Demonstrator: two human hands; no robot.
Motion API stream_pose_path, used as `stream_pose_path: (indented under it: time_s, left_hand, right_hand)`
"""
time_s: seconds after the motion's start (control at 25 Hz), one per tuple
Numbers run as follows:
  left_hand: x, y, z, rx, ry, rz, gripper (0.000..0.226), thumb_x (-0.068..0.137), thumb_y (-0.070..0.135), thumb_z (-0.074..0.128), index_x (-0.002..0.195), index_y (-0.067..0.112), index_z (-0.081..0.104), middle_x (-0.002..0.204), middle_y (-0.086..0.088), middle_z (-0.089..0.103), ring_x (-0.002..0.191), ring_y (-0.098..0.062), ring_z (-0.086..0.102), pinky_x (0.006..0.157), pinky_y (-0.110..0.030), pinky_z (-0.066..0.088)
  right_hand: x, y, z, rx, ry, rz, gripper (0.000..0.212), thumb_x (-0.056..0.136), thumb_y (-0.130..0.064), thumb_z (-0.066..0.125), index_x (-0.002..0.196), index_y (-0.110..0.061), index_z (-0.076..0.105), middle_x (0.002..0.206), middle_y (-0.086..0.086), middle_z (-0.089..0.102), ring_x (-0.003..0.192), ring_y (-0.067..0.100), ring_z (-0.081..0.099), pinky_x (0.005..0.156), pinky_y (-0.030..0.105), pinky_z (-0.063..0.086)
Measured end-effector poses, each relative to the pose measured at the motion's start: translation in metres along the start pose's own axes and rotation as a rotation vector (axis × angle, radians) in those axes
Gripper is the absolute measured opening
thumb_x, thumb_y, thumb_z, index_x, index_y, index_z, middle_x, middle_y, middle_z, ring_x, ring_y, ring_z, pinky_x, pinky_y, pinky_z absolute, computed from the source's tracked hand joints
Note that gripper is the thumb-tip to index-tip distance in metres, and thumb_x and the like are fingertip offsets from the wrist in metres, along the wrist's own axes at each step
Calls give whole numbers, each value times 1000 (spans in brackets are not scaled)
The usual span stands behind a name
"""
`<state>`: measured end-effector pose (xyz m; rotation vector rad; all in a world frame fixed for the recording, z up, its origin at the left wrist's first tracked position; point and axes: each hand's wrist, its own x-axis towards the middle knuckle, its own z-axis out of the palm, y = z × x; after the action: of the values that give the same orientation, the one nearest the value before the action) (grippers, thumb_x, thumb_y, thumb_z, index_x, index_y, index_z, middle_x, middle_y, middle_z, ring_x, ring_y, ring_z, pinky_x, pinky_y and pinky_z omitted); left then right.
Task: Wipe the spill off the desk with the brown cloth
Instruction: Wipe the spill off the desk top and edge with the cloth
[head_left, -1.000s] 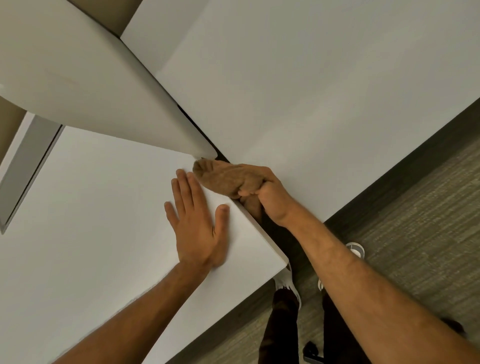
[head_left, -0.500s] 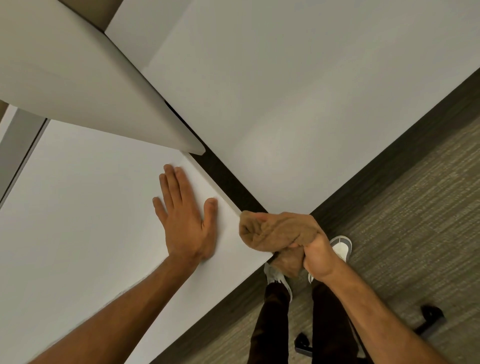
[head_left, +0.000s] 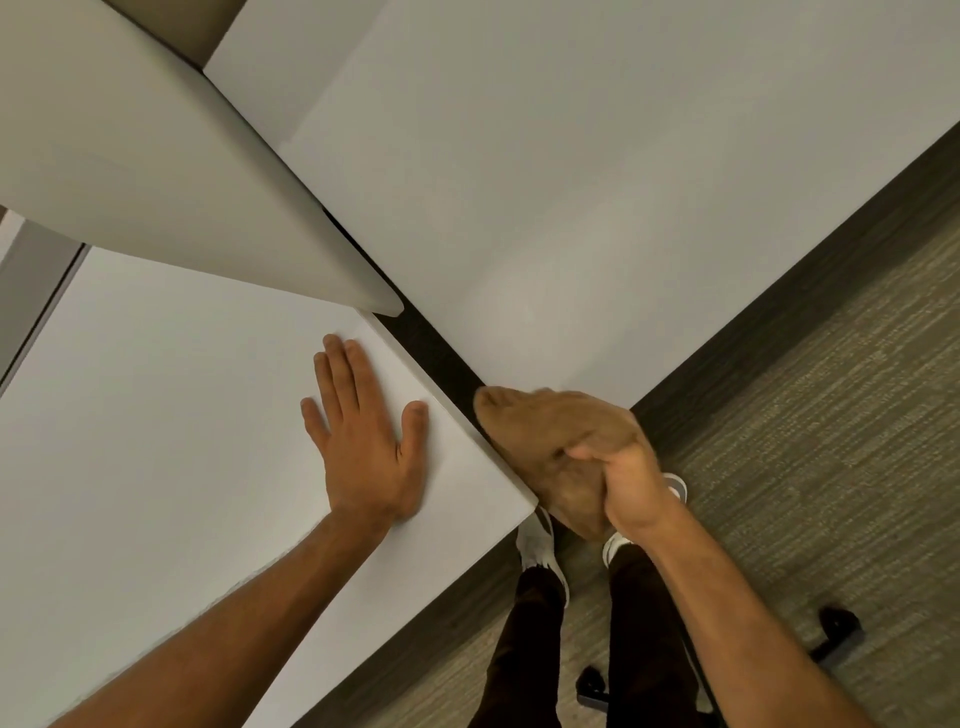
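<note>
White panels and a grey carpet floor (head_left: 810, 415) frame the corner of the pale worktop (head_left: 156, 415) where you stand, shoes and dark trousers visible below its edge. Your left hand (head_left: 363, 441) lies flat and open on the worktop, fingers spread, holding nothing, just inside the corner. Your right hand (head_left: 631, 483) is closed around the bunched brown cloth (head_left: 550, 447), which hangs in the dark gap (head_left: 441, 353) between the worktop's edge and the neighbouring white panel (head_left: 571, 208), touching or just beside that edge rather than lying on top. No spill can be made out on the white surface from this view. By the look of it, you are working the edge and corner, or carrying the cloth off the side between strokes. The next move calls for bringing the cloth onto the top, pressing it flat and dragging it across the wet patch, with your left hand bracing.
</note>
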<state>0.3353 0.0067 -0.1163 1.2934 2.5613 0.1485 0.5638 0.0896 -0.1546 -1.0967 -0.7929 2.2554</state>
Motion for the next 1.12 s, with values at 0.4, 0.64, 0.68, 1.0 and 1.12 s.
stream_pose_path:
  time_s: [0.4,0.64,0.68,1.0,1.12]
  left_hand:
    - [2,-9,9,19,41,37,87,100,74,12,166,24,-13,174,8,-20,160,-13,-19,127,-51,-9]
    - [5,-14,13,4,46,49,86,101,74,15,165,27,-18,174,8,-21,160,-14,-20,124,-46,-16]
    - [4,-15,13,5,47,52,86,101,73,16,165,27,-18,174,8,-21,160,-14,-20,124,-46,-16]
    - [5,-14,12,6,41,64,87,99,76,10,164,27,-20,173,8,-25,158,-13,-26,122,-46,-19]
    - [3,-12,10,8,26,56,88,97,79,5,163,28,-23,172,9,-28,156,-12,-29,123,-46,-20]
  right_hand:
    - [31,-7,64,-109,-162,-93,44,84,-16,52,97,-50,76,106,-30,73,105,-9,66,85,6,48]
    - [6,35,30,-10,35,-40,34,100,0,38,109,-6,70,96,-8,79,102,21,68,93,28,56]
    - [-1,38,26,-11,104,-34,31,99,1,40,107,-7,69,91,-9,79,99,22,69,98,34,54]
    - [-59,47,19,161,156,-186,38,82,-16,44,92,0,77,107,22,75,108,38,70,88,41,61]
    - [-75,56,17,111,265,-204,42,83,-19,42,100,11,66,110,30,71,112,48,64,93,60,55]
